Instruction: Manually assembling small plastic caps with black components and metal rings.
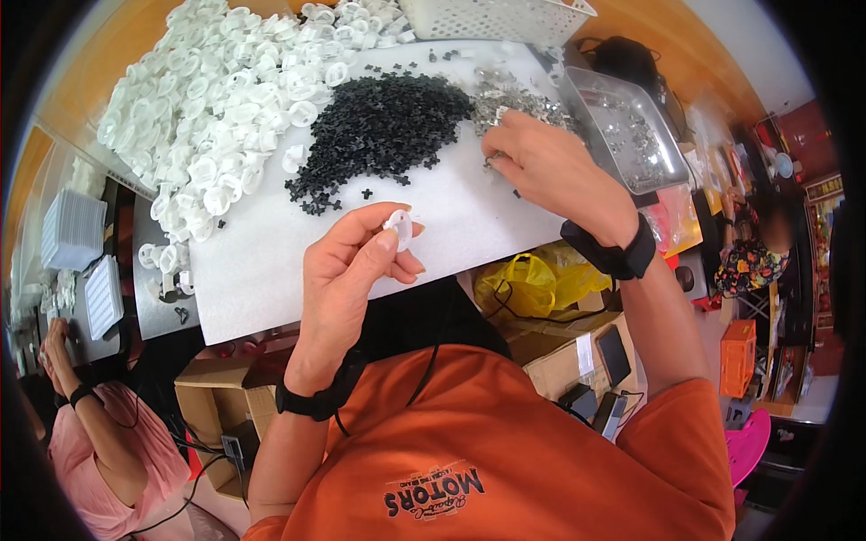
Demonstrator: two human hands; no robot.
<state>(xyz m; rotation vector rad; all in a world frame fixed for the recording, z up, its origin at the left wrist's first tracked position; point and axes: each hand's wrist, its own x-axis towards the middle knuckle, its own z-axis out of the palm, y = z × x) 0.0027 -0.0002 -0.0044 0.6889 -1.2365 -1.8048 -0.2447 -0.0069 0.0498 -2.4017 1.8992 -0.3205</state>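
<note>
My left hand (pixel 350 255) pinches a white round plastic part (pixel 402 227) between thumb and fingers, above the front of the white work surface (pixel 253 288). My right hand (pixel 546 162) is at the near edge of a heap of small shiny metal pieces (pixel 519 95). Its fingers are curled together, and whatever lies between them is too small or hidden to name. Between the hands and slightly farther off spreads a heap of small black cross-shaped pieces (pixel 383 126). A large pile of similar white plastic parts (pixel 225 108) covers the far left.
A clear plastic tray (pixel 627 135) of metal pieces stands right of my right hand, and a white perforated basket (pixel 505 18) at the back. Below the surface are a yellow bag (pixel 532 284) and cardboard boxes (pixel 216 388). A person in pink (pixel 113 442) works at far left.
</note>
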